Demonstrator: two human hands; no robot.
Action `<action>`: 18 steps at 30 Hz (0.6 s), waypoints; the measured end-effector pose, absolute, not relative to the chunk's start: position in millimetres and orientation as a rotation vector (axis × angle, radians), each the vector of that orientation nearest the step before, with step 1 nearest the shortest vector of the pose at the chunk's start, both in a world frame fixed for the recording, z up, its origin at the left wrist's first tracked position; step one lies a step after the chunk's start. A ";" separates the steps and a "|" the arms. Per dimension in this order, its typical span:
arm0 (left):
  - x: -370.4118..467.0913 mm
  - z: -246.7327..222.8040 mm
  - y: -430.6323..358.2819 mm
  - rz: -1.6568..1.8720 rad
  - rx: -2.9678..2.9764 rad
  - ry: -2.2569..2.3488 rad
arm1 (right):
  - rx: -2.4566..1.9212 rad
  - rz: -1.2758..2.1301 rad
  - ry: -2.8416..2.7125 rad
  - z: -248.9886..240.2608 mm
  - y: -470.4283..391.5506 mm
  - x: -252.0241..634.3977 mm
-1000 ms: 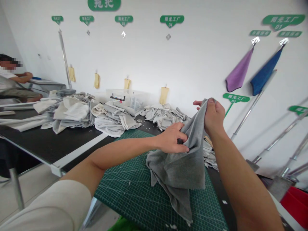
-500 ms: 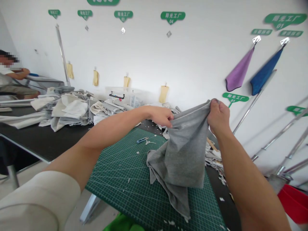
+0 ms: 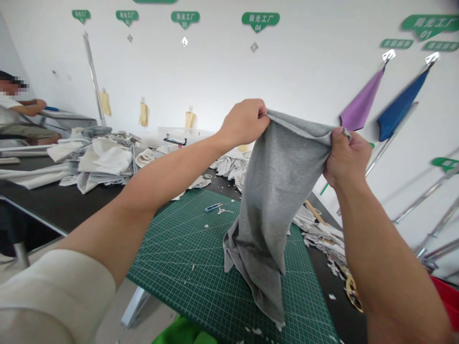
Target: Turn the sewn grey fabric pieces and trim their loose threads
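Note:
A piece of grey fabric (image 3: 276, 177) hangs between my two raised hands, its lower end bunched on the green cutting mat (image 3: 179, 248). My left hand (image 3: 247, 122) is closed on the upper left corner. The upper right part is gripped by my right hand (image 3: 346, 155), thumb on top. Between them the top edge shows a stitched seam and sags slightly. On the mat, left of the fabric, lies a blue utility knife (image 3: 213, 207) beside a small white scrap.
Heaped fabric pieces (image 3: 103, 160) cover the black table at the left. Cut scraps (image 3: 322, 234) and gold-handled scissors (image 3: 353, 291) lie at the right edge. A clear plastic box (image 3: 179, 136) stands by the wall. Another person (image 3: 21, 112) sits at the far left.
Both hands have risen, lifting the fabric higher. My right hand has also moved right, and the top edge is stretched wider between the hands. The scissors have come into view.

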State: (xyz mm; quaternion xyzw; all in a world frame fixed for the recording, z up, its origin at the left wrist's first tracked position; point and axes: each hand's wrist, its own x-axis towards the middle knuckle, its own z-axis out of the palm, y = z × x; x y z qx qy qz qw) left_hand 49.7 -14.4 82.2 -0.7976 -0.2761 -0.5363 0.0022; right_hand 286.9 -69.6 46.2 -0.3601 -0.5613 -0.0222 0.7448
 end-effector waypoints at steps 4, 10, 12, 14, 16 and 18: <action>48.9 98.6 -10.8 -1.713 -2.414 -0.924 | -0.709 -0.120 -1.214 76.1 -71.2 280.7; 48.7 119.2 -12.6 -1.748 -2.221 -0.967 | -0.745 -0.367 -1.262 119.5 -75.8 275.9; 48.6 124.4 -12.5 -1.753 -2.165 -0.920 | -0.762 -0.435 -1.258 133.3 -78.3 277.0; 48.8 130.6 -11.1 -1.783 -2.132 -0.851 | -0.753 -0.466 -1.283 146.7 -82.5 276.3; 49.3 138.4 -9.0 -1.843 -2.122 -0.787 | -0.764 -0.478 -1.298 158.9 -88.6 271.8; 49.7 147.6 -7.2 -1.913 -2.107 -0.757 | -0.792 -0.391 -1.328 168.7 -96.0 263.7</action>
